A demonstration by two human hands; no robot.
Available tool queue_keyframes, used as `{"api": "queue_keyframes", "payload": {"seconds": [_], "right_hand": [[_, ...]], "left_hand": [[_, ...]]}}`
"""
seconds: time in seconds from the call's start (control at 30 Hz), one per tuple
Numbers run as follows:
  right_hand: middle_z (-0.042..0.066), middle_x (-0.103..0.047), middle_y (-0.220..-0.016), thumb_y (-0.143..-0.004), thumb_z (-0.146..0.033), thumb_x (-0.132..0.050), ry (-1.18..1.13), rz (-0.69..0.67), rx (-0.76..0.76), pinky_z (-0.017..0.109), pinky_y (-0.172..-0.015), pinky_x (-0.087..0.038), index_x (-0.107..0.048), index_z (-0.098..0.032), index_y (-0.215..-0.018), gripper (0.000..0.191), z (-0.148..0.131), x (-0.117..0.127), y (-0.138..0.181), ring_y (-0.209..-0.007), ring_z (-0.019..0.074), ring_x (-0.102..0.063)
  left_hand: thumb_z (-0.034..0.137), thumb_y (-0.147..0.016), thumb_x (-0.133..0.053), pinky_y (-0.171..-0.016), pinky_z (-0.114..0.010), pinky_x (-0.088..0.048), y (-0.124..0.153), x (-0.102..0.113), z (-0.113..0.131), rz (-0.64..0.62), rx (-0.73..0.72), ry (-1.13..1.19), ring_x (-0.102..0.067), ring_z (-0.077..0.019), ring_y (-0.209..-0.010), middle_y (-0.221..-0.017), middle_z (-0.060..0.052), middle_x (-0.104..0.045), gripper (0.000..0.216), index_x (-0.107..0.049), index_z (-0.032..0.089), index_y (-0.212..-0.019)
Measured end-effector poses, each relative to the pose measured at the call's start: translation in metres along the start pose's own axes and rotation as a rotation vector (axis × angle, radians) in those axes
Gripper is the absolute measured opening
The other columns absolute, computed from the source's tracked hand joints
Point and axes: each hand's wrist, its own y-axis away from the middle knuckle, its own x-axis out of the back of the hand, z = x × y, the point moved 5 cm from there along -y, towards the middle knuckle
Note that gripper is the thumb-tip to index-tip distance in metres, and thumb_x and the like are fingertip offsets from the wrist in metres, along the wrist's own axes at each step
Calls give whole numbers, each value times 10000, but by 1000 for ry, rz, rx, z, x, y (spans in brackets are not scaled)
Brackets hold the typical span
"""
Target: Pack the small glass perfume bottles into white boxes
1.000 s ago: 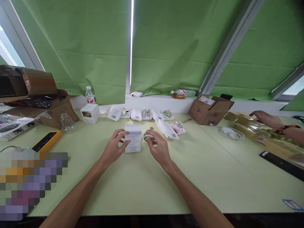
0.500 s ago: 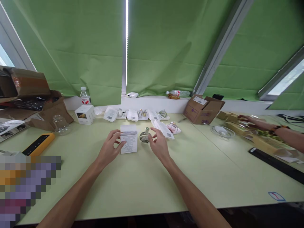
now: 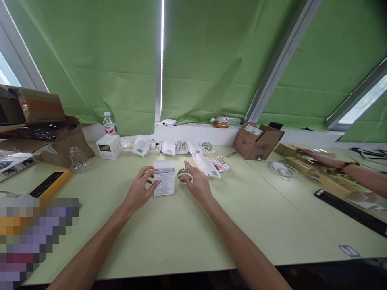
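Observation:
My left hand [image 3: 141,187] grips a white carton [image 3: 164,184] by its left side. The carton stands upright with small print on its front and its top flap raised. Just right of it stands a round glass perfume bottle [image 3: 182,176]. My right hand [image 3: 197,183] is closed around the bottle's right side and top, thumb in front, hiding part of it. Behind my right hand lie a white printed packet [image 3: 208,166] and a pink bottle [image 3: 219,163] on a white tray.
At the back stand several small bottles with white packets [image 3: 168,147]. Cardboard boxes [image 3: 256,141] sit back right and left [image 3: 65,149]. A glass jar [image 3: 79,160], a white box [image 3: 109,146] and an orange power strip [image 3: 51,183] are left. Another person's arm [image 3: 326,160] reaches in right.
My right hand has moved left onto the perfume bottle and its fingers have closed around it. My left hand stays on the carton. The other person's hand has shifted slightly left.

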Motion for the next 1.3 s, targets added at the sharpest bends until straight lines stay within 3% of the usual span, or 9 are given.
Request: {"api": "queue_keyframes", "payload": {"seconds": [0.23, 0.47, 0.6, 0.77, 0.93, 1.07, 1.3], "right_hand": [[13, -636, -1030, -895, -292, -469, -16, -19, -3, 301, -723, -466, -393, -310, -1402, 513, 5, -3, -3, -765, 174, -598], [45, -634, -1082, -856, -274, -508, -29, -22, 5, 314, -751, -466, -397, -273, -1374, 529, 4, -1, -3, -903, 213, -612], [61, -655, -1043, -841, -329, -543, -67, -6, -75, 335, -735, -464, -353, -232, -1398, 597, 11, -3, -3, -863, 227, -623], [73, -676, -1029, -850, -352, -536, -78, -51, -88, 324, -729, -444, -588, -189, -1128, 326, 14, -8, -5, -753, 199, -617], [55, -690, -966, -851, -335, -538, -59, -61, -90, 300, -701, -431, -611, -192, -1044, 251, 13, -6, -5, -763, 196, -618], [56, -681, -956, -857, -373, -531, -28, -26, -89, 300, -686, -431, -608, -191, -1055, 280, 13, -2, -5, -742, 194, -615], [46, -655, -761, -883, -467, -502, -75, 137, -97, 306, -627, -434, -582, -151, -1130, 408, 9, 14, -4, -587, 176, -562]], "left_hand": [[339, -914, -515, -787, -346, -579, 0, 0, -1, -3, 5, -4, -606, -146, -889, -1259, -55, -472, 249, -570, 268, -1146], [356, -912, -516, -774, -357, -589, 1, 0, -1, 18, -18, -9, -614, -147, -868, -1257, -63, -477, 250, -582, 261, -1133], [344, -911, -522, -768, -353, -594, 1, 1, -1, 33, -41, -3, -620, -145, -865, -1256, -64, -476, 244, -587, 263, -1131], [347, -909, -523, -755, -345, -604, 1, 1, -1, 37, -48, -17, -628, -149, -867, -1261, -64, -473, 235, -600, 268, -1115], [335, -904, -534, -751, -323, -601, 1, 1, -1, 50, -58, -53, -616, -144, -880, -1264, -51, -468, 214, -611, 272, -1093], [324, -905, -537, -753, -320, -592, 1, 3, -1, 70, -69, -78, -595, -138, -878, -1266, -44, -467, 195, -619, 270, -1073], [333, -912, -518, -735, -324, -585, 2, 3, 0, 87, -83, -107, -590, -155, -887, -1260, -58, -480, 191, -628, 265, -1052]]}}
